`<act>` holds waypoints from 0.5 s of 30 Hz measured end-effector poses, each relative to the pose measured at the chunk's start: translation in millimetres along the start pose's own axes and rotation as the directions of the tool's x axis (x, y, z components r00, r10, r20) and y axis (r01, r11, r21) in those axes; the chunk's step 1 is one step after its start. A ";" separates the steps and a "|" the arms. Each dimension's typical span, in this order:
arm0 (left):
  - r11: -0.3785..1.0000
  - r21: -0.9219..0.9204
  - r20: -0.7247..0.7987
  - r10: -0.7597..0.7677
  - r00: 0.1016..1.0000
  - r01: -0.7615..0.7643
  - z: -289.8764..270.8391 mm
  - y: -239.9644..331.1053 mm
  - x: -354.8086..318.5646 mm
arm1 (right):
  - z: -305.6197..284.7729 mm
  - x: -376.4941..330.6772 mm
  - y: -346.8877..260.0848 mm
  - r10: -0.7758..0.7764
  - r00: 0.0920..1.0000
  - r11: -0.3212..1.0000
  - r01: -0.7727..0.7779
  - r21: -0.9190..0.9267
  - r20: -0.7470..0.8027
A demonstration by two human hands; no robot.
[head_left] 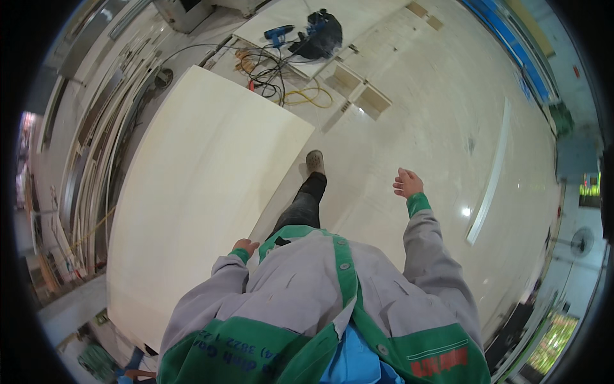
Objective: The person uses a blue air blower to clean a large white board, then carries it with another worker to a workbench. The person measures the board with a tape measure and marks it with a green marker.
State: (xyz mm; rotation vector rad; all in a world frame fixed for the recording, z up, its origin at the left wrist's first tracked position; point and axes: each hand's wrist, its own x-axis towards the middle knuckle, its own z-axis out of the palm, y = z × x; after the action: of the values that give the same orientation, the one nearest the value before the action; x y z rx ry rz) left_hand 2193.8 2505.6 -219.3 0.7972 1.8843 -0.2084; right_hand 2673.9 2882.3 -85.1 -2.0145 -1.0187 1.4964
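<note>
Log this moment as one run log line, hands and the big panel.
left hand: on edge of large cream panel | right hand: free, open, raised over floor | foot: stepping forward beside panel

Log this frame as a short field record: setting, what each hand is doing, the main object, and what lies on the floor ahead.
setting: workshop with a glossy pale floor
left hand: at the edge of a large cream board, seemingly gripping it
right hand: free, held out to the side, fingers loosely curled, holding nothing
board: big, flat, plain, to the person's left
stance: one leg forward, shoe on the floor
ahead: blue power drill, tangled cables, dark bag
left side: stacked white strips
</note>
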 end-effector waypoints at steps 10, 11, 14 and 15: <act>0.688 -0.722 -0.078 -0.189 0.979 0.076 -29.0 185.1 104.2 | 206.8 229.9 -220.8 0.179 0.934 0.881 -0.011 -0.473 0.310; 0.655 -0.753 -0.119 -0.228 0.966 0.061 -25.6 201.0 98.2 | 239.7 240.5 -238.6 0.170 0.921 0.859 0.035 -0.510 0.350; 0.261 -0.951 0.077 -0.311 0.947 0.163 -11.1 242.4 79.3 | 328.9 260.4 -280.7 0.196 0.794 0.742 0.264 -0.616 0.576; 0.029 -0.989 0.128 -0.348 0.929 0.147 -6.7 257.7 80.0 | 350.3 269.5 -296.3 0.150 0.734 0.677 0.413 -0.609 0.663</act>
State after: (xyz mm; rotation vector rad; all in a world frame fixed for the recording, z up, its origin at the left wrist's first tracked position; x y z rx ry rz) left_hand 2326.5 2740.3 -232.4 -0.5788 1.7138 0.9656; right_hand 2294.4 3248.1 -157.8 -1.7152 -2.3612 1.9895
